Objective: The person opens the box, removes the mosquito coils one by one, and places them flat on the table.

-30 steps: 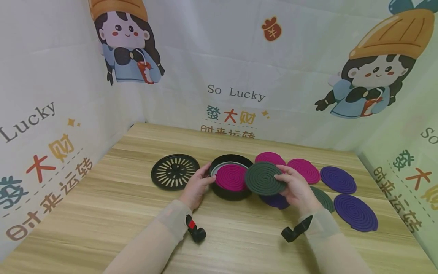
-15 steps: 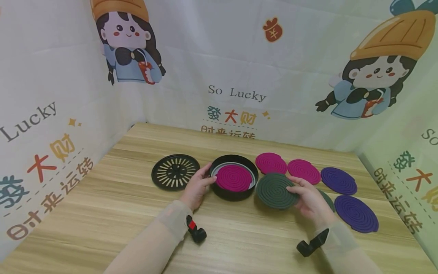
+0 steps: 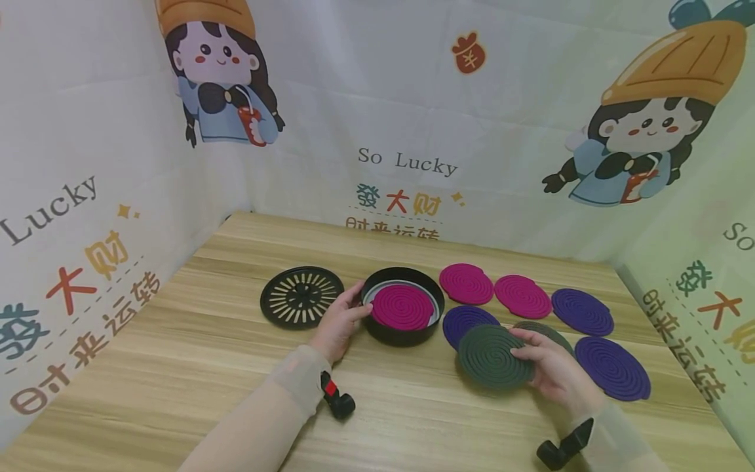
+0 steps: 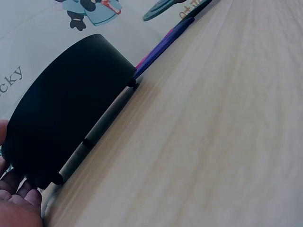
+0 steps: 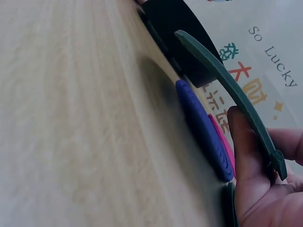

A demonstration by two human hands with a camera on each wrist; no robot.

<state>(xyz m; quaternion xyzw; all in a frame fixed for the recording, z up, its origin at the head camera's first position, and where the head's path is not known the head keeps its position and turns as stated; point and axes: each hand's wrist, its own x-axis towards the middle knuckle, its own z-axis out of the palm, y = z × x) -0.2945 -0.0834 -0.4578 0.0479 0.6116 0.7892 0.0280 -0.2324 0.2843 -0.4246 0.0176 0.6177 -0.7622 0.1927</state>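
Observation:
My right hand (image 3: 557,370) pinches a dark green mosquito coil (image 3: 492,359) by its right edge, thumb on top and fingers beneath. In the right wrist view the green coil (image 5: 236,97) is raised off the table and seen edge-on. My left hand (image 3: 337,324) holds the left side of a round black mosquito coil holder (image 3: 401,337), its thumb at the rim. Inside the holder, over a silvery lining, lies a pink coil (image 3: 403,307). The left wrist view shows fingertips (image 4: 19,194) curled at the holder's lower edge. Below the green coil, a purple coil (image 3: 463,322) is partly covered.
Left of the holder lies its slotted black lid (image 3: 302,318). Two pink coils, one here (image 3: 466,284), lie behind and right of it. Further right are purple coils (image 3: 582,312) and another green coil (image 3: 548,334), partly hidden by my right hand. A printed cloth (image 3: 407,118) surrounds the table.
My right hand has carried the green coil from beside the holder's rim toward the right and nearer to me, uncovering the holder's right side. The left hand has stayed on the holder.

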